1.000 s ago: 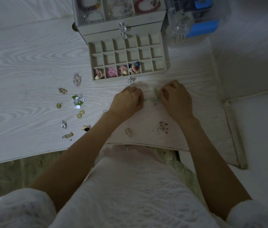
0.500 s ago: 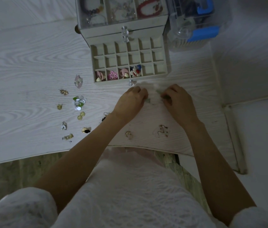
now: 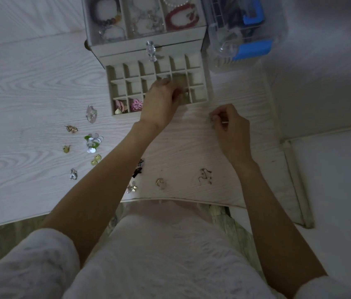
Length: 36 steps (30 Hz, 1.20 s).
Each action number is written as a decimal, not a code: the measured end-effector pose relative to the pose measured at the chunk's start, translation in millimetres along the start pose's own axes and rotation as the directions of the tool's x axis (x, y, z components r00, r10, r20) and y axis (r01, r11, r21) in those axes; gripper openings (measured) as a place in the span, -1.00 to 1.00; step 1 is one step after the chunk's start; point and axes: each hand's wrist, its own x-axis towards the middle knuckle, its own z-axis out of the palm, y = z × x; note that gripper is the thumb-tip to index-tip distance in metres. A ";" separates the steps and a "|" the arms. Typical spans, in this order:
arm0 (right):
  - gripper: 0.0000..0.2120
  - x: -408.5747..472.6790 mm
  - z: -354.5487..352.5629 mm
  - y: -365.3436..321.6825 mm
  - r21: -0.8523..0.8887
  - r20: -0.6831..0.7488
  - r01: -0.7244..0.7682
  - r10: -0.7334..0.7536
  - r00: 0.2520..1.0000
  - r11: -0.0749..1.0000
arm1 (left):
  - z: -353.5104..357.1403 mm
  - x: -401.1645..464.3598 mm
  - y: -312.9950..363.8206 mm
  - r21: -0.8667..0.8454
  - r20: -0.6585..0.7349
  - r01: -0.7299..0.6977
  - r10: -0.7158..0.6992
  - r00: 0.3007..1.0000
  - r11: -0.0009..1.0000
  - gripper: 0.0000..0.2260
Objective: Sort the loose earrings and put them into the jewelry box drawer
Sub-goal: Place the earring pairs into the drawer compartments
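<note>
Over the front row of the open drawer (image 3: 198, 83) hangs the left hand (image 3: 161, 102), its fingers bunched together above a compartment; whether they pinch an earring cannot be told, since that spot is blurred, though a small glint shows at the fingertips. To its right, above the white wood-grain table (image 3: 30, 87), the right hand (image 3: 231, 128) is curled, thumb and forefinger pinched on something tiny and pale that is too small to identify.

That drawer is pulled out of the jewelry box (image 3: 146, 43), whose top tray holds bracelets. 2 front-left compartments already carry earrings: a pink-and-cream pair (image 3: 119, 106) and a pink flower earring (image 3: 136, 104).

Loose earrings lie scattered on the table. Left of the left forearm sit a clear pink piece (image 3: 91, 114), a gold piece (image 3: 72, 129), a cluster of green and silver discs (image 3: 92, 142), a small yellow-green stud (image 3: 66, 148), 2 yellow beads (image 3: 95, 160) and a silver piece (image 3: 73, 174). Near the table's front edge, between the forearms, lie a black piece (image 3: 138, 168), a clear-and-gold one (image 3: 132, 187), a gold hoop (image 3: 160, 183) and dark wire hooks (image 3: 205, 175).

Beside the box stands a clear plastic container with blue parts (image 3: 252, 48).
</note>
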 end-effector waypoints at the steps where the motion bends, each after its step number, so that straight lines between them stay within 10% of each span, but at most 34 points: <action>1: -0.93 3.8 -0.6 -4.6 0.013 -0.008 0.013 -0.013 1.000 1.000 | 0.9 2.1 0.1 0.031 0.019 -0.003 0.002 1.000 1.000 -0.85; 10: -0.93 53.9 20.1 -39.9 0.029 -0.044 0.157 -0.155 0.987 0.987 | -3.6 -18.6 -8.9 0.184 -0.100 -0.034 0.053 0.994 0.982 -0.86; 24: -0.61 52.1 36.4 -21.2 -0.425 0.366 0.432 -0.285 0.886 0.795 | -8.7 -39.3 -11.0 0.266 -0.079 -0.206 0.234 0.969 0.942 -0.82; 36: -0.75 -85.0 -24.7 21.1 -0.263 0.225 0.068 -0.007 0.974 0.963 | -21.5 -132.9 6.5 0.032 0.082 -0.108 0.105 0.991 0.994 -0.76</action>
